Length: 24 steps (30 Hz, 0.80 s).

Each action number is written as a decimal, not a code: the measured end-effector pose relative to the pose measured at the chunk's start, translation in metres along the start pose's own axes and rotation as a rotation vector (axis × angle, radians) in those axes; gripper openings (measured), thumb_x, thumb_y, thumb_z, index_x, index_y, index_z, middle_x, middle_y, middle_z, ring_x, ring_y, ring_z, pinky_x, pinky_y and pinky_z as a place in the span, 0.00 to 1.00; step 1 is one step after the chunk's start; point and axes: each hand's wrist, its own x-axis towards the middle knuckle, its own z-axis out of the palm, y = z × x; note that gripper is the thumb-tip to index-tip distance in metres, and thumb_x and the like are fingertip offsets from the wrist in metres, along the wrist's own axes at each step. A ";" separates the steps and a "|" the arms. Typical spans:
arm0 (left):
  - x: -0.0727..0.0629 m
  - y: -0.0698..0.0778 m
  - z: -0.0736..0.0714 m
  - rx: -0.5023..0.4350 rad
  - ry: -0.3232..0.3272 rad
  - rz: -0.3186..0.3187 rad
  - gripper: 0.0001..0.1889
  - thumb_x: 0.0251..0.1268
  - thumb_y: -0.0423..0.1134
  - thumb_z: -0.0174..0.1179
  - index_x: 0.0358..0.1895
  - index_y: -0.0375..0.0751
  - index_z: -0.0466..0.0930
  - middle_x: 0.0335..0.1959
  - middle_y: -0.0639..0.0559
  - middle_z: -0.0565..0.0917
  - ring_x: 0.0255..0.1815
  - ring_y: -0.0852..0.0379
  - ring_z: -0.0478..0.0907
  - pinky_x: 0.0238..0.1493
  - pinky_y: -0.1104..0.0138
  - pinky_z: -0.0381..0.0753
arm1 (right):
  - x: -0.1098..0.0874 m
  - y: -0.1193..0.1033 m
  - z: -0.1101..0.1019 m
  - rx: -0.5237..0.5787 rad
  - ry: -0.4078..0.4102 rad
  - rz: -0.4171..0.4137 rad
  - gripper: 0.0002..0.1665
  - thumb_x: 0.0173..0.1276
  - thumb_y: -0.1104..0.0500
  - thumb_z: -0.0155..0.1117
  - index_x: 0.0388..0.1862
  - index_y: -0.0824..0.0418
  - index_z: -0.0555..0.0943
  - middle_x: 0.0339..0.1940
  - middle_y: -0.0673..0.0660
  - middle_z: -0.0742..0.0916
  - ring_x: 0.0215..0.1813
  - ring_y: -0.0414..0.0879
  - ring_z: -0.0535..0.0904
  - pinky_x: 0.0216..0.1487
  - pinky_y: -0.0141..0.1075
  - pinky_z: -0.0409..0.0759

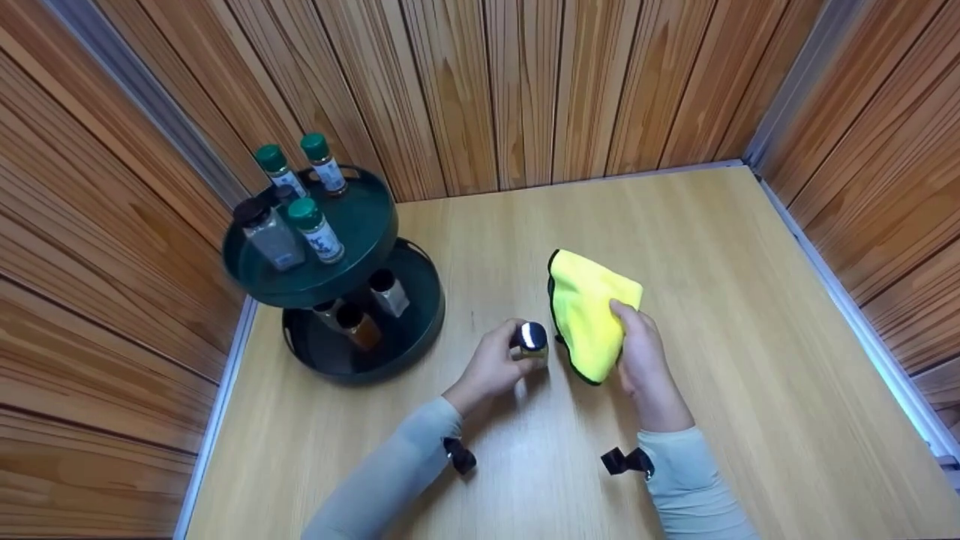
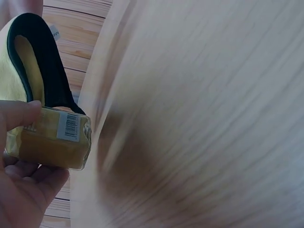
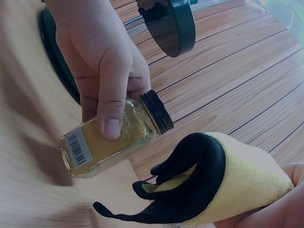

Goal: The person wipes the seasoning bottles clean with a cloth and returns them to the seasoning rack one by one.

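Observation:
My left hand (image 1: 495, 361) grips a square glass spice jar (image 3: 107, 137) with a black lid, thumb on one side and fingers round the other. Yellowish-brown powder fills much of it, and a barcode label (image 2: 69, 126) shows near its base. The jar is held upright over the table in the head view. To its right, my right hand (image 1: 643, 356) pinches a folded yellow cloth (image 1: 592, 315) with black edging, thumb on top. The cloth's black-edged side faces the jar, close beside it.
At the left stands a dark green two-tier round rack (image 1: 360, 247). Its upper tier bears several jars with green lids (image 1: 319, 229) and a larger dark-lidded jar (image 1: 270, 236). Dark-lidded jars (image 1: 388, 292) stand below. Wood-panelled walls (image 1: 480, 90) enclose the table (image 1: 750, 337).

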 end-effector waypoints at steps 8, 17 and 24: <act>0.000 -0.006 0.001 -0.003 -0.014 -0.004 0.24 0.56 0.31 0.75 0.55 0.46 0.78 0.53 0.57 0.84 0.60 0.60 0.80 0.65 0.63 0.78 | -0.001 0.008 0.007 -0.113 0.029 0.016 0.22 0.82 0.51 0.49 0.55 0.70 0.75 0.36 0.53 0.87 0.39 0.45 0.85 0.44 0.37 0.83; -0.001 -0.012 0.000 -0.018 -0.043 -0.056 0.25 0.58 0.37 0.76 0.58 0.52 0.78 0.55 0.62 0.84 0.60 0.63 0.80 0.67 0.61 0.77 | 0.000 0.018 0.025 -0.255 0.007 0.049 0.22 0.80 0.50 0.52 0.53 0.69 0.79 0.36 0.55 0.88 0.38 0.46 0.84 0.42 0.36 0.82; -0.001 -0.010 0.002 0.017 -0.048 -0.068 0.28 0.60 0.37 0.74 0.63 0.50 0.78 0.58 0.60 0.84 0.60 0.63 0.80 0.65 0.62 0.77 | 0.002 0.024 0.040 -0.452 -0.048 0.028 0.20 0.80 0.51 0.55 0.49 0.68 0.81 0.34 0.55 0.84 0.36 0.46 0.80 0.42 0.37 0.78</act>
